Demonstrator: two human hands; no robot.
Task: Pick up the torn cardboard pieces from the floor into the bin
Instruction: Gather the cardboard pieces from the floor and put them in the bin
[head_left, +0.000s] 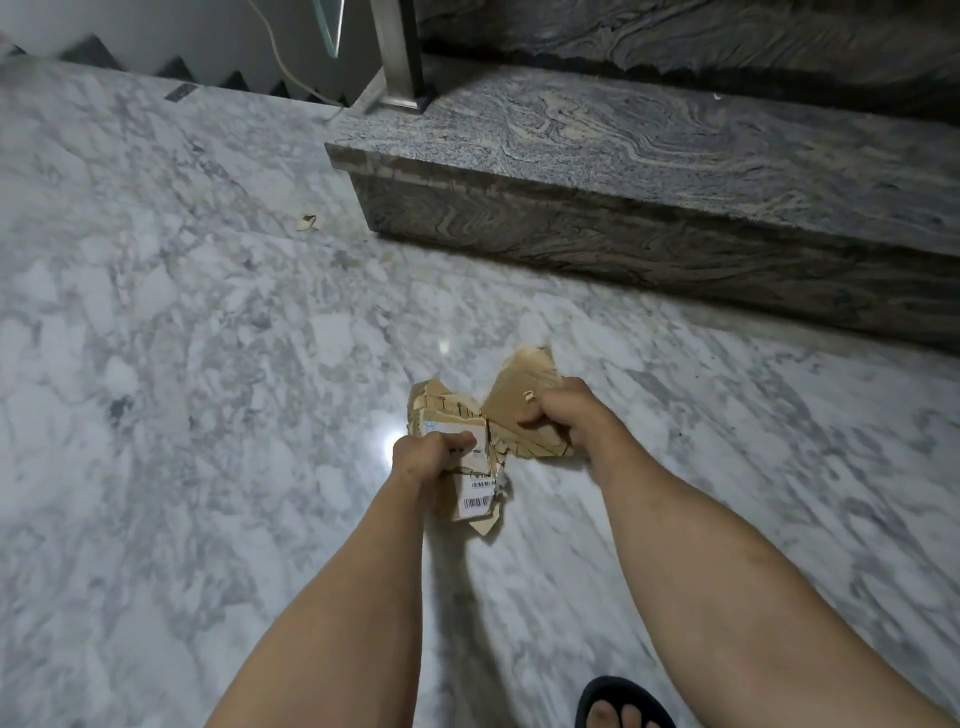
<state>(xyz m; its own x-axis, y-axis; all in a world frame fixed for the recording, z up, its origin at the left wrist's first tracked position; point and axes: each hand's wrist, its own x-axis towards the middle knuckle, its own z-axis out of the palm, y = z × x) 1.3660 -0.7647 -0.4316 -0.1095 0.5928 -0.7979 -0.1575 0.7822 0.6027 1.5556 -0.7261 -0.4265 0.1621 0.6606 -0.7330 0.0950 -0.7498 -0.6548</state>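
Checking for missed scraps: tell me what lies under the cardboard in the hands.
Under the held cardboard pieces only bare marble floor shows around them; the patch directly beneath is hidden. One small scrap lies apart, near the stone step.

Polished white-and-grey marble floor (182, 364) with bright glare spots; dark grey swirl-veined granite step (649, 171) at upper right, carrying a square brushed-metal post (397, 52). A pale wall (171, 31) with black sawtooth skirting (176, 67) and a cream cable (283, 57) closes the background.
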